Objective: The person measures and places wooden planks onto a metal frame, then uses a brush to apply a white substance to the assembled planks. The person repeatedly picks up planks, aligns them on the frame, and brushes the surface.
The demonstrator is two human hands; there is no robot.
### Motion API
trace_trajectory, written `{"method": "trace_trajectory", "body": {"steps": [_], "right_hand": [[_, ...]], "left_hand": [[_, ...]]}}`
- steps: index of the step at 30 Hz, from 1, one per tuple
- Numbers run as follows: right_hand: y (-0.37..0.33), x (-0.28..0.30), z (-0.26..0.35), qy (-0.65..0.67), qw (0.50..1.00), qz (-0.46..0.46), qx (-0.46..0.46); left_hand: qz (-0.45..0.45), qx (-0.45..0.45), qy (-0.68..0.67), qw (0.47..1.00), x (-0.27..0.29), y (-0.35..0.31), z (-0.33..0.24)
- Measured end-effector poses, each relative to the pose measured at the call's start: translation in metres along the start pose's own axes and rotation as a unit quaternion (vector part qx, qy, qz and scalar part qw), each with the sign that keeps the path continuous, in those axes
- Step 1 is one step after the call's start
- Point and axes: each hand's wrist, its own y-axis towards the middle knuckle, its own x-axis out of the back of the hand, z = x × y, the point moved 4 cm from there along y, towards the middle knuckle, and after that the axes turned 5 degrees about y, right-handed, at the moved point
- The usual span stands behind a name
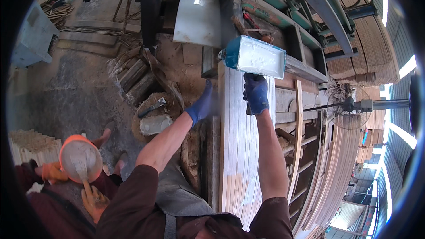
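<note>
My right hand (256,94), in a blue glove, is closed round the dark handle of a blue box-shaped glue spreader (261,57). White glue fills its open tray. The spreader is over the far end of a row of long wooden strips (241,150) lying side by side, their upper faces mostly coated white and bare wood showing near me. My left hand (202,104), also blue-gloved, is beside the left edge of the strips with its fingers stretched out and nothing in it. Whether it touches the strips I cannot tell.
At lower left a co-worker's orange-gloved hands (94,201) hold an orange bucket (66,148) and a brush (82,168). A machine frame (305,40) stands at far right. Stacked boards (341,155) line the right side. Wood scraps (133,79) lie on the floor.
</note>
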Motion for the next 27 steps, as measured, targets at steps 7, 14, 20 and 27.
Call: {"method": "trace_trajectory", "body": {"steps": [7, 14, 20, 27], "right_hand": [[-0.104, 0.059, -0.043, -0.052, 0.994, 0.093, -0.001], [-0.286, 0.138, -0.127, -0.137, 0.986, 0.009, -0.095], [-0.126, 0.098, -0.069, -0.079, 0.996, 0.005, 0.033], [0.049, 0.099, -0.027, 0.019, 0.998, -0.018, 0.055]], "left_hand": [[0.048, 0.029, 0.039, 0.998, 0.027, 0.01, 0.001], [-0.005, -0.027, 0.078, 0.997, 0.02, 0.013, 0.003], [0.005, -0.017, 0.111, 0.994, 0.012, -0.003, -0.002], [0.017, -0.008, 0.096, 0.995, 0.002, -0.013, -0.003]]}}
